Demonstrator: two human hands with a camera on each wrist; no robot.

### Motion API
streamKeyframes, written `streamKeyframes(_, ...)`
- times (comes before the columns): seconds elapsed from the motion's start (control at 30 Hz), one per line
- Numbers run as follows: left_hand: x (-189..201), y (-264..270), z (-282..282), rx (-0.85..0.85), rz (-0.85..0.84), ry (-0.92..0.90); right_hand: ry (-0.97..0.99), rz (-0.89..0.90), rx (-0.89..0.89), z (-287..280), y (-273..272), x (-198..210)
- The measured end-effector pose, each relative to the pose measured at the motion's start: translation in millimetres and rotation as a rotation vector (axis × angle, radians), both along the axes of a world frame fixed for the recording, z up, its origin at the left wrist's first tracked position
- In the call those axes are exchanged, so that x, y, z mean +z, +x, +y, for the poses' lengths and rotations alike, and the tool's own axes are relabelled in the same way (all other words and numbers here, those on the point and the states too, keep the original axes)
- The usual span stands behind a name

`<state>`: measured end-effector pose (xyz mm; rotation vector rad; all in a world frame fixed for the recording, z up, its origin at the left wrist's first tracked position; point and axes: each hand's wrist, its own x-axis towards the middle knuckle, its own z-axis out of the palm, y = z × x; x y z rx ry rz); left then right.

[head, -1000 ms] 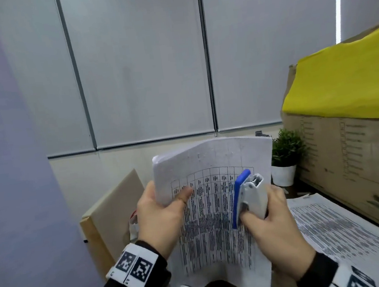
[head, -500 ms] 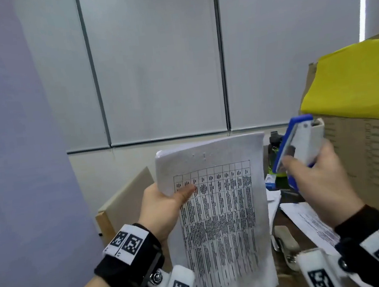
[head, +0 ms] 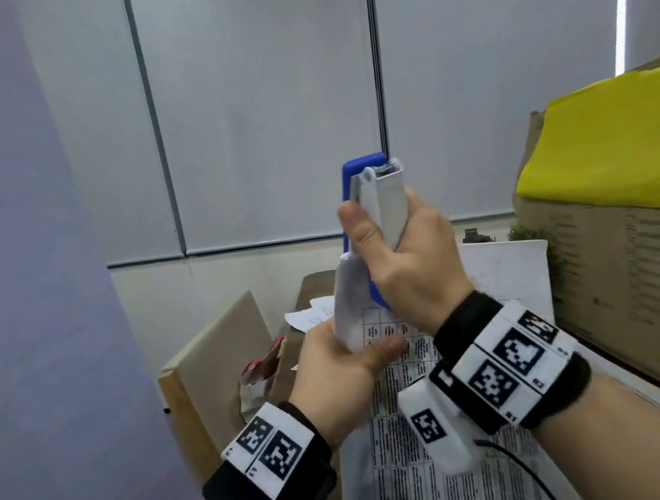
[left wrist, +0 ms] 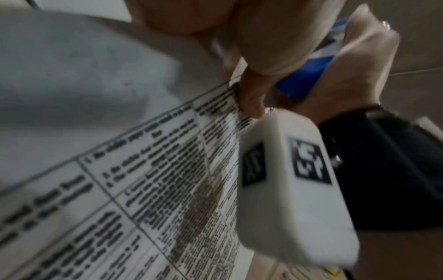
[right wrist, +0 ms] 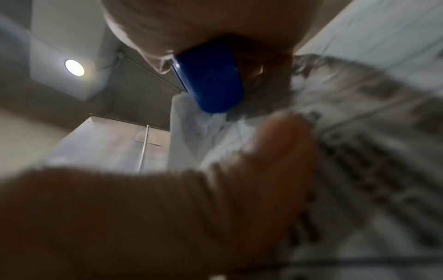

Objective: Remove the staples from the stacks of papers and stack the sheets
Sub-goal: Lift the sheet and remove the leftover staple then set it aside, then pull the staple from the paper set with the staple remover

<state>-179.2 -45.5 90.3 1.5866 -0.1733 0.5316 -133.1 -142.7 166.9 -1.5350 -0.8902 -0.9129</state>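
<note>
Swung back from the cardboard box's side half a second earlier, the right hand (head: 410, 257) grips a blue-and-white staple remover (head: 374, 204) upright, its lower end meeting the raised top corner of the stapled papers (head: 397, 438). Just below the tool, the left hand (head: 333, 371) holds the sheets, thumb pressed on the printed table. The tool's tip is hidden behind fingers and folded paper; no staple can be made out. Both wrist views are blurred. A cardboard box (head: 626, 259) stands right of the tool.

Smooth blue and white plastic is seen on the staple remover (head: 377, 212); matt printed paper forms the paper stack (head: 404, 425); rough brown cardboard makes up the box (head: 628, 271) at the right of the frame.
</note>
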Motion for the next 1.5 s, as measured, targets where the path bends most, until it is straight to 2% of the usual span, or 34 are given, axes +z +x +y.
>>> streamKeyframes(0.17, -1, -6, -6, -0.014, -0.012, 0.016, 0.027, -0.003, -0.04, 14, 0, 1)
streamKeyframes(0.27, -5, -5, -3, -0.007, 0.037, 0.03, -0.048, 0.106, -0.08, 16, 8, -1)
streamKeyframes(0.33, -11, 1, 1, 0.007, 0.111, 0.019, -0.061, 0.241, 0.034, 17, 15, -5)
streamKeyframes(0.43, -31, 13, 12, 0.048, 0.225, -0.035, 0.109, 0.455, 0.182, 14, 20, -8)
streamKeyframes(0.5, -45, 19, 26, 0.091, 0.288, -0.032, 0.253, 0.559, 0.205, 2, 26, -9)
streamKeyframes(0.57, -55, 22, 46, 0.135, 0.33, -0.026, 0.293, 0.647, 0.158, -20, 39, -19)
streamKeyframes(0.67, -58, 26, 77, 0.144, 0.333, -0.151, 0.124, 0.793, 0.108, -59, 55, -56)
streamKeyframes(0.77, -57, 38, 87, 0.041, 0.318, -0.35, -0.233, 0.936, 0.168, -85, 52, -96)
streamKeyframes(0.87, -55, 58, 67, -0.055, 0.291, -0.397, -0.599, 0.901, 0.083, -100, 54, -113)
streamKeyframes(0.9, -55, 66, 57, -0.043, 0.294, -0.309, -0.676, 0.857, 0.019, -107, 56, -111)
streamKeyframes(0.93, -54, 73, 48, -0.008, 0.292, -0.132, -0.718, 0.823, -0.057, -116, 63, -107)
streamKeyframes(1.1, -64, 105, 25, 0.057, 0.357, 1.136, -0.946, 0.805, -0.629, -188, 120, -86)
streamKeyframes(1.13, -68, 110, 22, 0.041, 0.382, 1.346, -0.992, 0.822, -0.725, -203, 137, -90)
streamKeyframes(1.17, -73, 116, 20, 0.011, 0.419, 1.479, -1.035, 0.85, -0.794, -213, 151, -96)
streamKeyframes(1.23, -82, 129, 18, -0.044, 0.486, 1.555, -1.117, 0.923, -0.857, -226, 175, -111)
streamKeyframes(1.33, -97, 148, 16, -0.096, 0.522, 1.573, -1.105, 1.072, -0.887, -231, 197, -138)
streamKeyframes(1.43, -102, 167, 14, -0.033, 0.469, 1.605, -1.156, 1.003, -0.84, -215, 200, -153)
streamKeyframes(1.5, -102, 182, 14, 0.024, 0.492, 1.614, -1.191, 0.973, -0.73, -199, 200, -161)
